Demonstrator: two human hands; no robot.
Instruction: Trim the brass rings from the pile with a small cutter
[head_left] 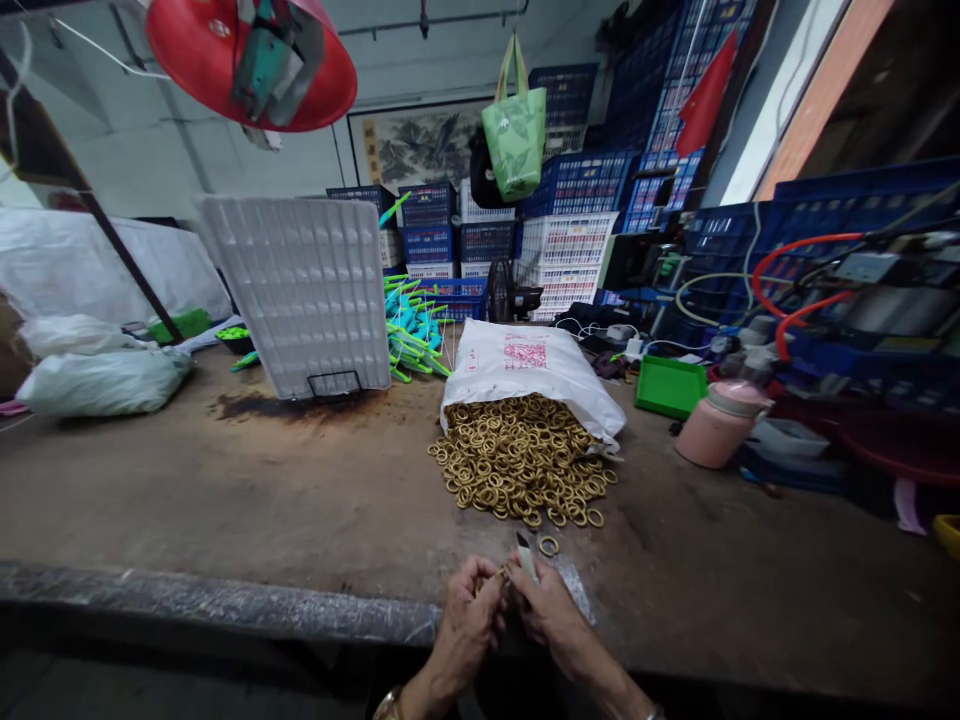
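Brown table [322,500]. White sack [517,360] lying on it, mouth toward the person; red print [526,352] on top, blocky square, unreadable from here. Heap of gold-colored rings [525,455] spilling from the mouth. Both hands meet at the near edge, forearms angling inward. Left hand [471,608] curled, pinching a ring [479,588], mostly hidden. Right hand [546,602] grips a knife [526,556], dark tip pointing away. Loose ring [548,546] just beyond.
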